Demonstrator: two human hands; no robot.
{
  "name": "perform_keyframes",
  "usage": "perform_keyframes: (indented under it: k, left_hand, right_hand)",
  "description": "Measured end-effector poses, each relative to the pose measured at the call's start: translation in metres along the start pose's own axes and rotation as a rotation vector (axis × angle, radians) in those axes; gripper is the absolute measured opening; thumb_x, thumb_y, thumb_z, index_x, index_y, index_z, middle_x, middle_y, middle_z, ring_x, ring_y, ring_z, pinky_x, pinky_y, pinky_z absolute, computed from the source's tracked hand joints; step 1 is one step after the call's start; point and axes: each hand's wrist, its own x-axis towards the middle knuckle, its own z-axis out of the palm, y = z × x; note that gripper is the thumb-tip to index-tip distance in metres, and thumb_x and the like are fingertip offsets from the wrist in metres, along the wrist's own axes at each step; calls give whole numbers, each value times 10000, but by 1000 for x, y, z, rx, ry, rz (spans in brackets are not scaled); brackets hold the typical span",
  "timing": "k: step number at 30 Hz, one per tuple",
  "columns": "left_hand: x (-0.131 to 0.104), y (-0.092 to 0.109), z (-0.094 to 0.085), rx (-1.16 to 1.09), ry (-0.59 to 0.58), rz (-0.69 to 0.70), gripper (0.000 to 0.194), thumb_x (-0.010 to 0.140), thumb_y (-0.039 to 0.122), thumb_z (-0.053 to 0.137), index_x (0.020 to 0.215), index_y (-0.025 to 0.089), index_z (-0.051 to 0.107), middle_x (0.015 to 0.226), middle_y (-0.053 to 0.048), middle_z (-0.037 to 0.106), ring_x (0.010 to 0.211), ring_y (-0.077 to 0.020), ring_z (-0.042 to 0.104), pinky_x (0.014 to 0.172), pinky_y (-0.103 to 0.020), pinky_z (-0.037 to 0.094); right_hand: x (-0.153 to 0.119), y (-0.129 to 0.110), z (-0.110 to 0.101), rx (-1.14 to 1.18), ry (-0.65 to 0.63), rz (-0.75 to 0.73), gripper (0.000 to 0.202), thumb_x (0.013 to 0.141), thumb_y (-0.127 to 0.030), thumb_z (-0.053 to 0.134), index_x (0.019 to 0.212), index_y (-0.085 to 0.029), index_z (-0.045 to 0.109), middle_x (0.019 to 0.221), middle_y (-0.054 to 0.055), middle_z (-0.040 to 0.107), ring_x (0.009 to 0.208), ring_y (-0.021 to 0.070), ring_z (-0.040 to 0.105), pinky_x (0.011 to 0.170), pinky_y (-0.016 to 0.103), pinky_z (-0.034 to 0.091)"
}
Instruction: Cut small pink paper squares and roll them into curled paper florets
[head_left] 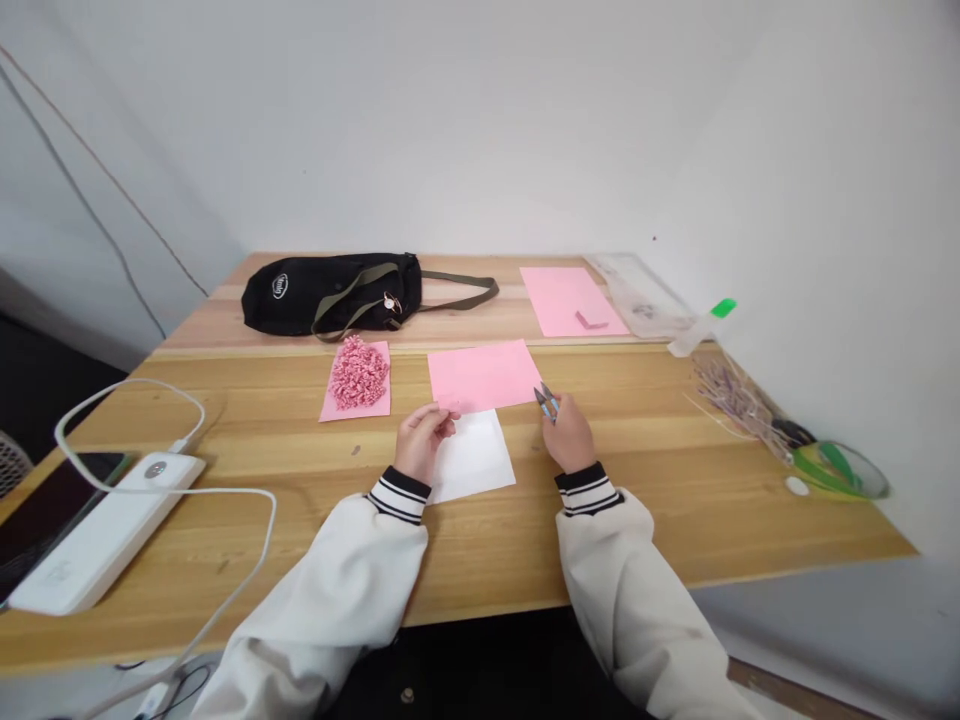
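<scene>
My right hand is closed round a pair of thread snips, blades pointing up and away from me. The fingers of my left hand are pinched together, and what they hold, if anything, is too small to make out. Between the hands lies a white sheet of paper, its far edge meeting a pink sheet. To the left of that, a heap of small pink beaded pieces rests on a smaller pink paper.
A black bag with straps lies at the back. Another pink sheet, a clear plastic bag, a bundle of thin strands and green tape are on the right. A white power bank with cable and a phone sit left.
</scene>
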Motion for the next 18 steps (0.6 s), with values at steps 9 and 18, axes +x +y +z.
perform_keyframes:
  k: [9, 18]
  left_hand:
    - [-1, 3, 1, -36, -19, -27, 101, 550, 199, 656, 602, 126, 609, 556, -6, 625, 477, -68, 502, 504, -206, 374]
    - [-4, 0, 0, -8, -117, -35, 181, 568, 154, 560, 696, 111, 680, 616, -49, 653, 542, -102, 538, 543, -229, 400]
  right_hand:
    - [-2, -1, 2, -124, 18, 2, 368, 729, -140, 460, 1093, -94, 487, 1055, 181, 560, 1020, 278, 511, 824, 382, 409]
    - [-10, -10, -3, -80, 171, -50, 352, 726, -224, 528, 1053, -95, 531, 1054, 177, 523, 1032, 289, 473, 863, 428, 379]
